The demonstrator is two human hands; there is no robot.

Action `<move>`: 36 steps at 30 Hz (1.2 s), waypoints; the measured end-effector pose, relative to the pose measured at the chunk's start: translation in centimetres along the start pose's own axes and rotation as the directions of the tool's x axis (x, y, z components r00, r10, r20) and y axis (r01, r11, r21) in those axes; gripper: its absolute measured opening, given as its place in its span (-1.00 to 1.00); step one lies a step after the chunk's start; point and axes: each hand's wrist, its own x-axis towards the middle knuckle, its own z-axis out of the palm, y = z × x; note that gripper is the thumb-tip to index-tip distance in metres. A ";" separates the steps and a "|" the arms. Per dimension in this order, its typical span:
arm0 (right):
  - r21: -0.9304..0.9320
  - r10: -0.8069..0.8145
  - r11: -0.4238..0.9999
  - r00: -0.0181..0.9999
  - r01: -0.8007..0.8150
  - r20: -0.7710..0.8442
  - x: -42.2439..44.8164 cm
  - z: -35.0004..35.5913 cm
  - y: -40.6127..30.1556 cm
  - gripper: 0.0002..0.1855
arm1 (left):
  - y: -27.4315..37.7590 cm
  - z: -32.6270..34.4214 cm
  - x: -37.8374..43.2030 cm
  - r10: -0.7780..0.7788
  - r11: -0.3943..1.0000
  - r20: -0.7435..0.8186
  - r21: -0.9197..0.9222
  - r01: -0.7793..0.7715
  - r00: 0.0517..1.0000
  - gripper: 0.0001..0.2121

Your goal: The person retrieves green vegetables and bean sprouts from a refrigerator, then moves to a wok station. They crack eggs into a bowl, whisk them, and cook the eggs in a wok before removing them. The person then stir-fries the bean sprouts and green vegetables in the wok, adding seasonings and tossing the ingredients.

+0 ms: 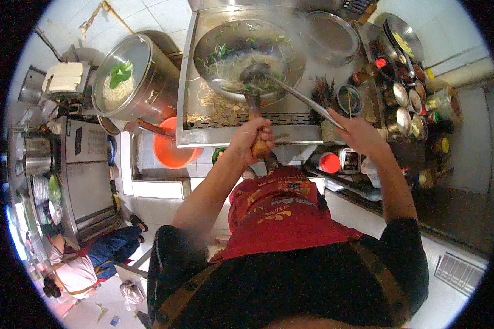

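A large wok (208, 61) sits tilted over the steel stove (247, 135), steam rising from it. My left hand (251, 137) grips its wooden handle (253, 107). Pale strands, probably noodles or sprouts, lie inside with chopped greens (221, 51); blur hides their exact kind. The long metal shaft of a ladle (300, 96) runs from my right hand (360, 133) to the ladle's dark bowl (255, 73), which rests among the food in the wok. Spilled noodle strands (214, 105) litter the stove top below the wok's left side.
Left of the stove stands a tall steel pot (156, 78) topped with noodles (119, 88) and a green leaf. An orange bucket (177, 144) sits beneath. Seasoning jars (401, 94) and a metal bowl (350, 100) line the right. Another person (76, 271) is at far lower left.
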 end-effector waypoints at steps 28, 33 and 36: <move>-0.128 0.253 0.957 0.965 -0.260 -0.067 0.5 5.1 -1.3 -0.41 | -2.7 -6.2 3.9 0.127 0.956 -0.143 0.281 -0.082 0.982 -0.84; 0.140 0.189 0.977 0.950 -0.159 -0.248 -1.6 5.4 -1.3 -0.41 | -5.7 -5.3 -4.1 0.152 0.836 -0.137 0.546 -0.053 0.979 -0.83; 0.308 0.268 0.916 0.963 -0.258 0.010 -5.4 1.6 -3.2 -0.38 | 0.4 -5.1 -0.8 -0.063 0.997 0.066 -0.037 0.065 0.996 -0.92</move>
